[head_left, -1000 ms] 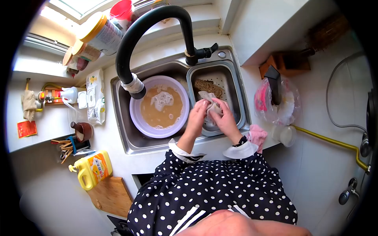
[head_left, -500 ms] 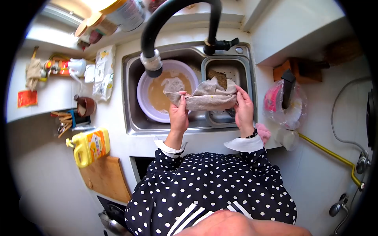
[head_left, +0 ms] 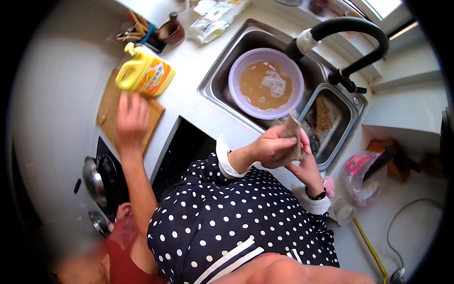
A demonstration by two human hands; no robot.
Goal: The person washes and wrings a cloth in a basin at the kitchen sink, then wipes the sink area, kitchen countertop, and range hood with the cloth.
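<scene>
"Grey-beige woven cloth (head_left: pixel 292 135), held just above the front edge of the stainless-steel sink (head_left: pixel 226 105)?"

"Yes, bunched, one corner pointing up. I'd call the step in hand a two-handed working of that cloth. Moving it further would call for a sure pinch from both sides, since soft fabric tends to sag where it isn't held."

"How do the grips look?"

"The person's left hand (head_left: pixel 268 146) is nearly closed, thumb pressed over the cloth. The right hand (head_left: pixel 308 169) is curled in on the other side, fingers against the fabric; how tightly, I can't tell."

"Beyond that?"

"Toward the sink's left end, a round lilac plastic basin (head_left: pixel 234 81) of cloudy brown water with white foam. Toward its right end, a rough brown scrubbing pad (head_left: pixel 323 115) lies in a grey-rimmed, perforated basket (head_left: pixel 353 116)."

"And farther off?"

"A co-worker's blurred hand (head_left: pixel 132 120), fingers extended, over a wooden chopping board (head_left: pixel 155 113) at the left of the white bench (head_left: pixel 189 78); whether it touches anything, I can't tell. A yellow plastic jug (head_left: pixel 153 75) overlaps the board's sink-side edge. Last, a black gooseneck tap (head_left: pixel 352 23) rises by the sink's back edge."
</scene>
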